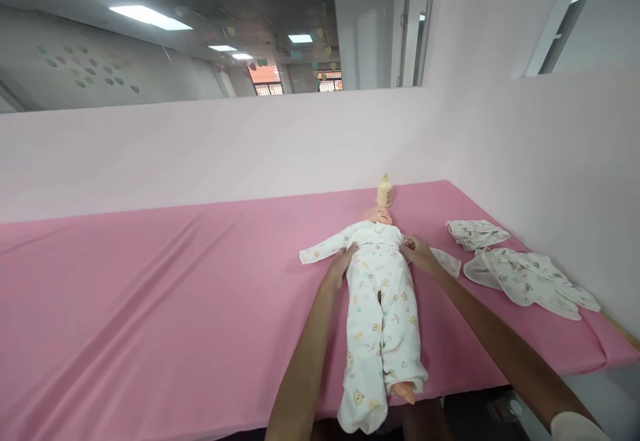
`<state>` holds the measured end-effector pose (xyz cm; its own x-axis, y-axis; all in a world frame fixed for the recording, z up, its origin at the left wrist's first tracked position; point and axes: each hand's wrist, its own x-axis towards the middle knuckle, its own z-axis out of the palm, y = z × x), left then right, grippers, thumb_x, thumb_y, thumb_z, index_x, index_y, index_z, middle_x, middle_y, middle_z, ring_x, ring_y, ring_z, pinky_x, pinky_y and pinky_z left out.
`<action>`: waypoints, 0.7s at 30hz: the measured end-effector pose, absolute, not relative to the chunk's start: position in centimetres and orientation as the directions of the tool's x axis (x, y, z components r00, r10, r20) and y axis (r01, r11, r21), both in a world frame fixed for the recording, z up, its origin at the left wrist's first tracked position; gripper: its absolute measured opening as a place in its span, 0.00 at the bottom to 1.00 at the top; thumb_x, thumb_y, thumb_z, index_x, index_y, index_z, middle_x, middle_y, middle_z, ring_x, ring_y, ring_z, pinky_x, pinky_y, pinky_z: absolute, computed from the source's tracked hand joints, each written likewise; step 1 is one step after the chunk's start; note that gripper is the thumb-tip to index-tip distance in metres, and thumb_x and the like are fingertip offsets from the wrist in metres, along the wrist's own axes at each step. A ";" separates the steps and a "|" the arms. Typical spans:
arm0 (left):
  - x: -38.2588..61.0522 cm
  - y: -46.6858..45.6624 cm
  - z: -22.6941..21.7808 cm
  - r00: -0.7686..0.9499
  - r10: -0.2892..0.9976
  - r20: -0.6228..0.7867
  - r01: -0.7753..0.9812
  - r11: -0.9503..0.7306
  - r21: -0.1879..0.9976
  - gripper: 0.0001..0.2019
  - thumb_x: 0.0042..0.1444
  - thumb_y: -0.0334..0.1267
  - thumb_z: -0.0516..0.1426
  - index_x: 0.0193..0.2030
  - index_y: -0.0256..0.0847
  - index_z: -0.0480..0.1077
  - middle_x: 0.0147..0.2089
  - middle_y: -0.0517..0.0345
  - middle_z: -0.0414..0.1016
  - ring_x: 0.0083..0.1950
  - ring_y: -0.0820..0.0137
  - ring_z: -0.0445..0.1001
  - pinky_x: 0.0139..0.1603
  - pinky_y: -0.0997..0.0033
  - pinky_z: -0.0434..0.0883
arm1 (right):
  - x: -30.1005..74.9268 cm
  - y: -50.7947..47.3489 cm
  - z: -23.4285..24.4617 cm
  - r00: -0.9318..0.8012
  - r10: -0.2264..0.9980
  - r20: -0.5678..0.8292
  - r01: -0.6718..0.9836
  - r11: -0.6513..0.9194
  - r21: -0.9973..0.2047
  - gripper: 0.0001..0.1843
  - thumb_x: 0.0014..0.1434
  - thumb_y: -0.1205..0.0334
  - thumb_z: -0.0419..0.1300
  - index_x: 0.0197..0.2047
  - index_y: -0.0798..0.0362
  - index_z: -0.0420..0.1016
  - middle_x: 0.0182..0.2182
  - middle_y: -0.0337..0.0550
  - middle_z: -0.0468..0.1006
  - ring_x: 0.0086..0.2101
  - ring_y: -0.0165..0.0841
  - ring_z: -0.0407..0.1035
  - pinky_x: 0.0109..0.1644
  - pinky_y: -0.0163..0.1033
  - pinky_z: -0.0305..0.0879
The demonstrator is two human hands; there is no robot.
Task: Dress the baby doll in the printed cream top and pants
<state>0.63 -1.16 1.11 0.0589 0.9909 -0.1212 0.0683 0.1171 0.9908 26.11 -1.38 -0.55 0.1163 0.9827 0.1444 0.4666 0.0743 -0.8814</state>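
A baby doll (379, 215) lies on its back, head toward the wall, dressed in a white printed baby shirt (327, 246) and matching baby pants (384, 301). The shirt's sleeves spread out to both sides. At the left side of the waist, my left hand (342, 266) has its fingers closed on the edge of the pants. My right hand (419, 254) pinches the waistband on the opposite side, its fingertips partly hidden. One bare doll foot (404, 391) pokes from the right pant leg; the left leg's end covers the other foot.
The doll rests on a pink-covered table (175, 314) against a white wall. A cream pump bottle (385, 191) stands behind its head. To the right lie a folded printed cloth (477, 233) and a spread printed garment (530, 277). A mirror (165, 34) runs above the table.
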 end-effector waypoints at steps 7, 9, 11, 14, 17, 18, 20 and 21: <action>1.3 -1.3 3.3 -0.089 0.988 0.123 0.550 -0.054 0.833 0.08 0.54 0.42 0.54 0.29 0.42 0.61 0.33 0.59 0.68 0.38 0.67 0.68 0.39 0.69 0.64 | 24.9 -1.9 0.2 0.143 0.941 0.306 0.566 0.176 -0.806 0.11 0.54 0.54 0.51 0.26 0.51 0.64 0.25 0.37 0.68 0.31 0.34 0.63 0.37 0.40 0.61; 1.4 -1.4 4.1 -0.059 0.989 0.138 0.556 -0.082 0.827 0.08 0.53 0.39 0.54 0.27 0.43 0.57 0.29 0.62 0.64 0.34 0.69 0.65 0.36 0.70 0.63 | 25.1 -2.4 0.2 0.152 0.923 0.353 0.559 0.214 -0.801 0.11 0.53 0.54 0.51 0.26 0.51 0.64 0.30 0.40 0.70 0.35 0.35 0.64 0.40 0.41 0.62; 0.9 -2.1 4.8 -0.002 0.991 0.134 0.523 -0.113 0.845 0.08 0.53 0.40 0.53 0.28 0.43 0.57 0.28 0.64 0.62 0.31 0.71 0.63 0.33 0.71 0.62 | 25.4 -3.1 -0.2 0.151 0.920 0.363 0.530 0.235 -0.815 0.10 0.54 0.54 0.52 0.27 0.51 0.64 0.32 0.42 0.71 0.35 0.36 0.65 0.41 0.42 0.63; -0.3 -4.0 5.1 0.086 0.979 0.187 0.480 -0.205 0.853 0.08 0.55 0.42 0.52 0.30 0.43 0.57 0.30 0.63 0.64 0.32 0.71 0.63 0.34 0.72 0.63 | 25.6 -4.0 -1.3 0.113 0.943 0.311 0.428 0.237 -0.872 0.10 0.56 0.53 0.51 0.33 0.50 0.65 0.30 0.40 0.71 0.32 0.35 0.66 0.40 0.42 0.64; -1.3 -6.3 4.7 0.128 0.955 0.269 0.488 -0.297 0.821 0.12 0.59 0.47 0.50 0.30 0.43 0.56 0.33 0.60 0.65 0.38 0.68 0.66 0.40 0.70 0.65 | 25.3 -4.4 -1.7 0.133 0.954 0.267 0.333 0.211 -0.919 0.16 0.55 0.53 0.55 0.46 0.50 0.65 0.34 0.40 0.73 0.33 0.34 0.68 0.40 0.41 0.65; -1.4 -6.9 4.6 0.136 0.951 0.277 0.503 -0.307 0.808 0.13 0.60 0.48 0.49 0.30 0.43 0.56 0.34 0.59 0.65 0.39 0.67 0.66 0.41 0.69 0.65 | 25.2 -4.4 -1.5 0.138 0.957 0.255 0.327 0.199 -0.924 0.19 0.54 0.54 0.56 0.48 0.50 0.64 0.35 0.40 0.74 0.33 0.35 0.69 0.40 0.41 0.66; -1.4 -7.9 4.2 0.138 0.953 0.270 0.545 -0.301 0.783 0.14 0.59 0.50 0.49 0.29 0.43 0.56 0.34 0.58 0.65 0.39 0.65 0.66 0.41 0.67 0.65 | 24.8 -4.7 -0.8 0.123 0.958 0.257 0.358 0.199 -0.912 0.16 0.55 0.55 0.54 0.46 0.51 0.66 0.34 0.41 0.75 0.34 0.36 0.70 0.39 0.41 0.66; -1.3 -8.3 4.0 0.134 0.954 0.268 0.565 -0.295 0.771 0.14 0.59 0.50 0.50 0.29 0.44 0.55 0.33 0.57 0.65 0.39 0.64 0.66 0.40 0.66 0.65 | 24.6 -5.0 -0.5 0.121 0.949 0.292 0.399 0.223 -0.890 0.13 0.56 0.57 0.52 0.44 0.52 0.68 0.34 0.42 0.76 0.34 0.37 0.70 0.39 0.42 0.66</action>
